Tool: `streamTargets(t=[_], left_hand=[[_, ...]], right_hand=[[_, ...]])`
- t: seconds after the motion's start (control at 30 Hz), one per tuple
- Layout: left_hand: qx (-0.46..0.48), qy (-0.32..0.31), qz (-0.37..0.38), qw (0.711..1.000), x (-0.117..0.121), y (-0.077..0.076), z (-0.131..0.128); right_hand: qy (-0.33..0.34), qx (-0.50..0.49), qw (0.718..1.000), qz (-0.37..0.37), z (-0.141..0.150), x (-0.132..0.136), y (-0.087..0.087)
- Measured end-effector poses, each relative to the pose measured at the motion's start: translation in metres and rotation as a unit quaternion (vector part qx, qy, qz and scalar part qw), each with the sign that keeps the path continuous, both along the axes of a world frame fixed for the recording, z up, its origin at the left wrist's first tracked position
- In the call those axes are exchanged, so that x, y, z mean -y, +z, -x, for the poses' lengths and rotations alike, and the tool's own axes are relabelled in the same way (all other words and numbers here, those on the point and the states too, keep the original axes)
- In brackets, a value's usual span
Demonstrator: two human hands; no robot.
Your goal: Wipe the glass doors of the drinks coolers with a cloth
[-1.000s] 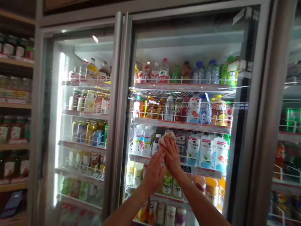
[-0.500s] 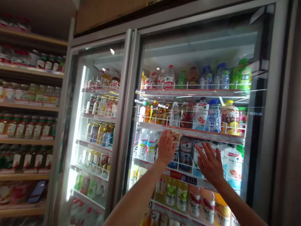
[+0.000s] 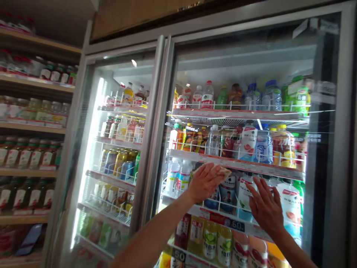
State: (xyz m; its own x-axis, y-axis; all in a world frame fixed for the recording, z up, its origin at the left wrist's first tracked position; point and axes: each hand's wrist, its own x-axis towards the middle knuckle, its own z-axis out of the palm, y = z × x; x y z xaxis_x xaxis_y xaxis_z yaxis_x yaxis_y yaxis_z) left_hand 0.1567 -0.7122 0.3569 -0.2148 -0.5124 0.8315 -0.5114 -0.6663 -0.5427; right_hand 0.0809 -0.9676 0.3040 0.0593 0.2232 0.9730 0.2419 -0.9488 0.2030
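My left hand [image 3: 205,182] presses a pale, crumpled cloth [image 3: 225,171] to the glass door [image 3: 237,61] of a drinks fridge. Its fingers lie over the cloth and point to the right; part of the cloth is under the palm. My right hand [image 3: 266,204], fingers spread, rests flat at the same glass farther right and holds nothing. Behind the pane, close to both hands, white-labelled bottles [image 3: 290,208] and dark blue ones stand in a wire-fronted rack.
A metal frame [image 3: 158,111] divides this door from a second glass door at left, with cans [image 3: 111,160] and bottles behind it. Open wooden shelves [image 3: 30,172] with jars and bottles stand at far left. A phone-like dark slab [image 3: 29,238] leans on a low shelf.
My left hand has turned with the cloth, its fingers swinging from upward toward the right. My right hand keeps about the same spot on the glass. The whole view has shifted slightly.
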Motion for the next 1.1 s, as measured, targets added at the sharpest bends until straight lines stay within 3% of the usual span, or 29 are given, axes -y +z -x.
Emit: streamTargets(t=[0.07, 0.13, 0.2, 0.23, 0.3, 0.37, 0.4, 0.43, 0.53, 0.6, 0.67, 0.73, 0.77, 0.8, 0.83, 0.87, 0.93, 0.97, 1.03, 1.1], left_hand=[[0.013, 0.009, 0.079, 0.997, -0.028, 0.013, -0.01], [-0.006, 0.01, 0.254, 0.967, -0.054, 0.03, -0.021], [-0.026, 0.004, 0.32, 0.947, -0.059, 0.034, -0.026], [-0.025, -0.003, 0.292, 0.956, -0.054, 0.031, -0.025], [-0.002, -0.017, 0.133, 0.991, -0.038, 0.017, -0.02], [0.021, -0.028, -0.015, 0.999, -0.029, 0.008, -0.016], [0.027, -0.031, -0.023, 0.999, -0.032, 0.01, -0.016], [0.028, -0.032, 0.016, 0.999, -0.038, 0.016, -0.018], [0.011, -0.032, 0.248, 0.968, -0.064, 0.044, -0.028], [0.001, -0.03, 0.309, 0.951, -0.067, 0.05, -0.03], [0.007, -0.032, 0.226, 0.974, -0.057, 0.039, -0.026], [0.023, -0.034, 0.042, 0.998, -0.047, 0.023, -0.02], [0.028, -0.035, -0.034, 0.998, -0.046, 0.018, -0.018], [0.03, -0.035, -0.06, 0.997, -0.048, 0.017, -0.018], [0.027, -0.036, -0.03, 0.999, -0.053, 0.02, -0.02], [0.019, -0.037, 0.048, 0.998, -0.06, 0.025, -0.022], [0.005, -0.038, 0.22, 0.975, -0.072, 0.038, -0.028], [0.004, -0.039, 0.255, 0.966, -0.074, 0.04, -0.029], [0.012, -0.041, 0.208, 0.977, -0.071, 0.036, -0.027], [0.028, -0.046, 0.032, 0.998, -0.066, 0.025, -0.022]], right_hand=[[0.002, 0.0, 1.0, 0.0, 0.0, -0.001, 0.0], [0.001, 0.003, 1.0, 0.002, 0.0, -0.002, 0.0], [-0.001, 0.007, 1.0, 0.002, -0.001, -0.002, 0.0], [-0.001, 0.009, 1.0, 0.001, -0.001, -0.002, 0.0], [-0.001, 0.008, 1.0, -0.001, -0.002, -0.001, -0.001], [0.001, 0.006, 1.0, -0.002, -0.002, -0.001, -0.002], [0.002, 0.006, 1.0, -0.001, -0.003, 0.0, -0.002], [0.002, 0.006, 1.0, 0.001, -0.003, 0.0, -0.002], [0.0, 0.012, 1.0, 0.003, -0.002, 0.0, -0.002], [-0.003, 0.016, 1.0, 0.003, -0.002, -0.001, -0.001], [-0.005, 0.014, 1.0, 0.005, -0.003, -0.001, -0.002], [-0.006, 0.008, 1.0, 0.005, -0.003, 0.0, -0.002], [-0.006, 0.006, 1.0, 0.004, -0.003, 0.0, -0.002], [-0.006, 0.004, 1.0, 0.003, -0.003, 0.0, -0.003], [-0.006, 0.005, 1.0, 0.002, -0.003, 0.0, -0.003], [-0.006, 0.006, 1.0, 0.002, -0.003, 0.0, -0.003], [-0.01, 0.009, 1.0, 0.001, -0.002, -0.001, -0.002], [-0.012, 0.009, 1.0, 0.001, -0.002, -0.001, -0.002], [-0.016, 0.008, 1.0, 0.0, -0.002, -0.001, -0.002], [-0.017, 0.007, 1.0, 0.002, -0.001, -0.001, -0.002]])
